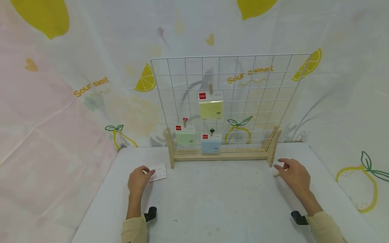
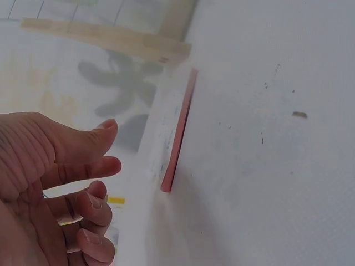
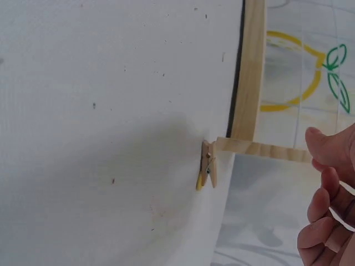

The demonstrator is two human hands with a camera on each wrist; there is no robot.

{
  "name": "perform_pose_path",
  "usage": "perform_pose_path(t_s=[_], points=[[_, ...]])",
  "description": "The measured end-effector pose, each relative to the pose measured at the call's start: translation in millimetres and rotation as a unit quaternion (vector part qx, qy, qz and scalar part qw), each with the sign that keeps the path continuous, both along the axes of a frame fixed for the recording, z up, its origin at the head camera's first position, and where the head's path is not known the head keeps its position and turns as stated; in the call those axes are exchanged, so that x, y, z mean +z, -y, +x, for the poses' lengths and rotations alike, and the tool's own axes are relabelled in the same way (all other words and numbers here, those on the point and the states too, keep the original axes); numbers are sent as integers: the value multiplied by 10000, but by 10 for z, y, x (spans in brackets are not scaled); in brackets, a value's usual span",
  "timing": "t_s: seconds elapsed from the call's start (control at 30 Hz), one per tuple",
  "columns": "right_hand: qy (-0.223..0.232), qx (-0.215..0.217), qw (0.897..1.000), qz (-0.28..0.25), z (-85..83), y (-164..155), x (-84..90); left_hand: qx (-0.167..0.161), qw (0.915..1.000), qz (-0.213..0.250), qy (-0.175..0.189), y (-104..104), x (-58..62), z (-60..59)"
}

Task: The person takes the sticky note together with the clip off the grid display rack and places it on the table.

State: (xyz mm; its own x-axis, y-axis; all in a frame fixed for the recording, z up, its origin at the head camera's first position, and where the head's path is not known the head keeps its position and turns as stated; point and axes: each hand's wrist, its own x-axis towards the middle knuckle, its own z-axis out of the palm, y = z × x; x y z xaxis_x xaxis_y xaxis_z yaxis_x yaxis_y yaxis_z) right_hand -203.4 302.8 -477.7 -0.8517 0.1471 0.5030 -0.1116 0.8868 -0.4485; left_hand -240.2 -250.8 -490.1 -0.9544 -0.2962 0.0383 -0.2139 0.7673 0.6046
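Note:
In the head view my left hand (image 1: 139,179) hovers over the left part of the table beside a small white patterned pad (image 1: 161,171). The left wrist view shows the pad's pink edge (image 2: 180,130), with a gap between it and my loosely bent fingers (image 2: 91,208). My right hand (image 1: 295,175) is above the table's right side, near a small wooden clothespin (image 3: 208,163) with a yellow piece on it. The clothespin lies beside the rack's wooden foot. Nothing shows between the right thumb and fingers (image 3: 324,227).
At the back stands a white wire grid (image 1: 243,101) on a wooden base (image 1: 222,156). Clothespins hold a yellow sticky-note pack (image 1: 211,110), a green pack (image 1: 185,138) and a blue pack (image 1: 210,147) on it. Lemon-print cloth (image 1: 91,135) surrounds the white table (image 1: 206,202).

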Motion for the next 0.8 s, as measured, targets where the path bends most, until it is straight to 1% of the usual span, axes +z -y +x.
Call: perform_pose_path(t_s=[0.1,0.23,0.4,0.5,0.67,0.8], points=[[-273,73,9996,74,0,37,35,-104,9996,85,-235,-28,13,-32],[-645,264,9973,215,-18,91,102,-216,9966,356,-718,-72,24,-73],[-902,486,9940,381,-39,158,203,-252,9885,657,-1337,-137,40,-111],[-1026,623,9921,366,-43,206,274,-288,9828,794,-1642,-174,56,-126],[-1324,753,9878,332,-80,276,382,-299,9763,1001,-1895,-238,109,-155],[-1445,794,9859,279,-115,325,463,-344,9705,1123,-2107,-296,166,-180]])
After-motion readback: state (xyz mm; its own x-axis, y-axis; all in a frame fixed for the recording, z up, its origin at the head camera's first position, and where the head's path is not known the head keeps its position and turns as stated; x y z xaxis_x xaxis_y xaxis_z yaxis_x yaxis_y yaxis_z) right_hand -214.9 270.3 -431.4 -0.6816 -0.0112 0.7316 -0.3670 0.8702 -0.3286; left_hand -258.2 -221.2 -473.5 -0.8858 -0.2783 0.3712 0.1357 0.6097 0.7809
